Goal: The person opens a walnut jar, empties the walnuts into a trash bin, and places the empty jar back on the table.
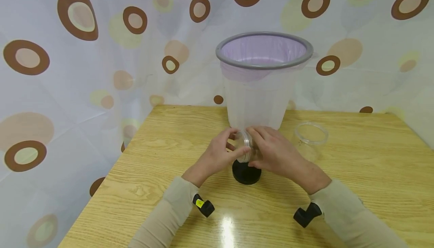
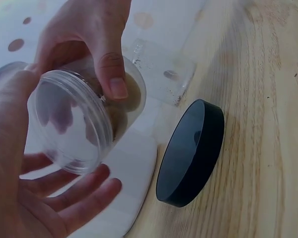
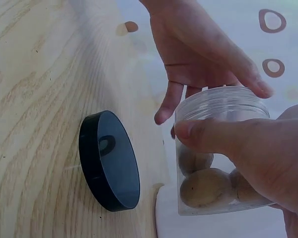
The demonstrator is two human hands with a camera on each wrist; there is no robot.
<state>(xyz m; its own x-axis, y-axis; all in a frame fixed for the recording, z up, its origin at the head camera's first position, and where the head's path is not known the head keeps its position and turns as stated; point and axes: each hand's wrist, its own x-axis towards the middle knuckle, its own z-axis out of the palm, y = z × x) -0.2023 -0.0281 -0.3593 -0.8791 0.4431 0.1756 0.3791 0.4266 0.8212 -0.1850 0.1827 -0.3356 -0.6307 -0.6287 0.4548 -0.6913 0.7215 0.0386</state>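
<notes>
A clear plastic jar (image 1: 245, 142) with a threaded rim is held tilted above the table, its uncovered mouth toward my left hand. Several brown rounded things (image 3: 207, 188) lie inside it; their exact kind is unclear. My right hand (image 1: 278, 150) grips the jar's body, thumb along its side. My left hand (image 1: 218, 150) is at the mouth end, its thumb and curled fingers around the threaded rim (image 2: 69, 121). Directly under the jar, a round black lid (image 1: 246, 173) lies on the wooden table; its shallow inside faces up.
Behind the hands stands a tall whitish bin (image 1: 255, 101) with a grey rim and a lilac liner. To the right is another clear jar (image 1: 311, 135), uncovered, with small dark specks in it. A patterned curtain (image 1: 135, 71) hangs along the table's back and left.
</notes>
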